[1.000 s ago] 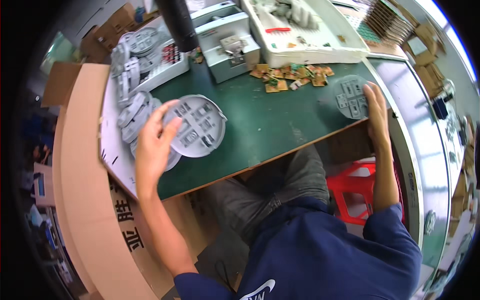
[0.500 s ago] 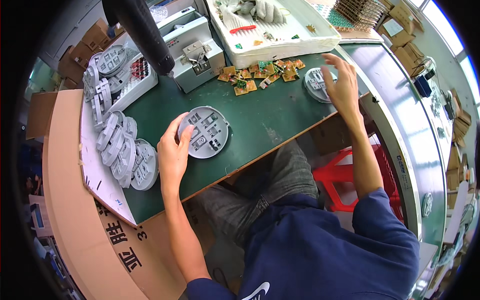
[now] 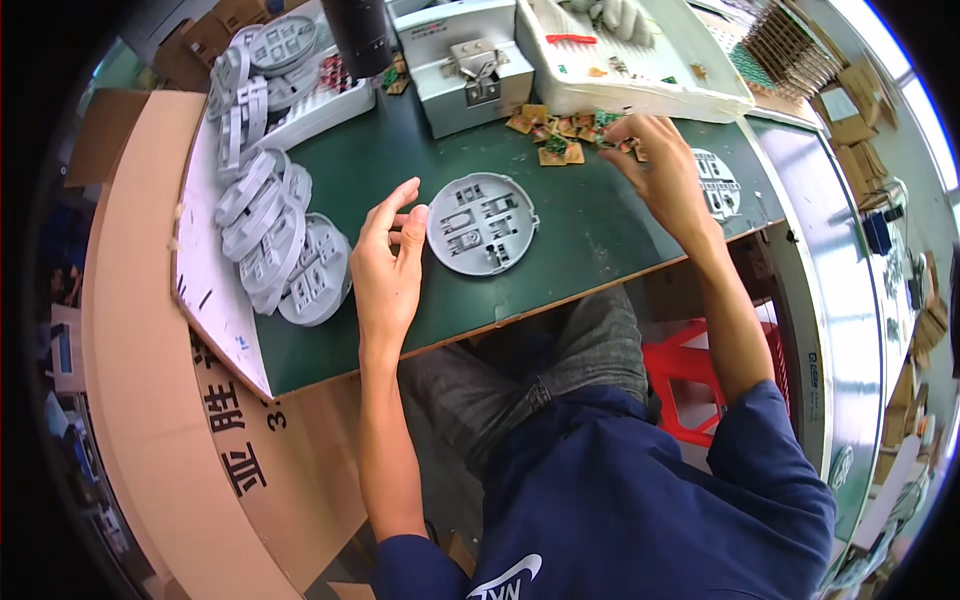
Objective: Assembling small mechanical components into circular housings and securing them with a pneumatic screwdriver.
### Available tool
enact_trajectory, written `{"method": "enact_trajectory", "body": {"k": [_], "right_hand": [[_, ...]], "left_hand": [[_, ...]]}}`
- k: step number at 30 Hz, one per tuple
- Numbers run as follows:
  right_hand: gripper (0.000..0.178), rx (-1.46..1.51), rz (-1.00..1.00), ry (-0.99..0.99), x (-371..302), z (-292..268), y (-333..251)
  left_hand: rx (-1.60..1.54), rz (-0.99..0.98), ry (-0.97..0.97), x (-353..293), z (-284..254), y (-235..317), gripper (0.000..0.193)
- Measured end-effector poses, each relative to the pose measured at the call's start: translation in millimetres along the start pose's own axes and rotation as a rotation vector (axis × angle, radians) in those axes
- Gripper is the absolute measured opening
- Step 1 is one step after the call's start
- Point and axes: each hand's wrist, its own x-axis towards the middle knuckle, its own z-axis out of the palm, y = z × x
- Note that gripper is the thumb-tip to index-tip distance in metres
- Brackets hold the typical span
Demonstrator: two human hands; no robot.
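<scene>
A round grey plastic housing (image 3: 482, 222) with moulded slots lies face up on the green bench. Just left of its rim is my left hand (image 3: 388, 262), fingers apart, thumb at or very near the edge. My right hand (image 3: 662, 180) reaches over the right end of a pile of small circuit boards (image 3: 558, 150); its thumb and forefinger are apart, and I see nothing held between them. A second round housing (image 3: 716, 186) rests to the right, partly hidden behind my right hand and wrist.
Stacked grey housings (image 3: 268, 235) line the left side beside a cardboard barrier (image 3: 130, 300). At the back stand a grey metal box-shaped fixture (image 3: 470, 95), a dark cylindrical tool (image 3: 358, 35) and a white foam tray (image 3: 640, 98) holding gloves and a red-handled tool. A red stool (image 3: 685, 375) is below the bench.
My left hand has let go of the housing's rim, which lies on the bench. My right hand has moved left from the second housing to the circuit boards. The whole view has shifted.
</scene>
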Motion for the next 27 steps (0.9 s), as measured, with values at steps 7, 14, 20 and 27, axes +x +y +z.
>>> {"method": "enact_trajectory", "body": {"k": [7, 14, 20, 27], "right_hand": [[0.017, 0.856, 0.310, -0.138, -3, 10, -52], [0.017, 1.359, 0.389, -0.179, -1, 27, -94], [0.020, 1.331, 0.380, -0.180, -8, 31, -96], [0.026, 1.383, 0.491, -0.417, 2, 10, -108]], "left_hand": [[-0.348, -0.111, -0.077, -19, 5, 43, 0.041], [-0.684, -0.192, -0.289, -16, 29, 49, 0.041], [-0.756, -0.093, -0.173, -15, 30, 45, 0.029], [-0.485, 0.005, 0.022, -16, 21, 43, 0.015]]}}
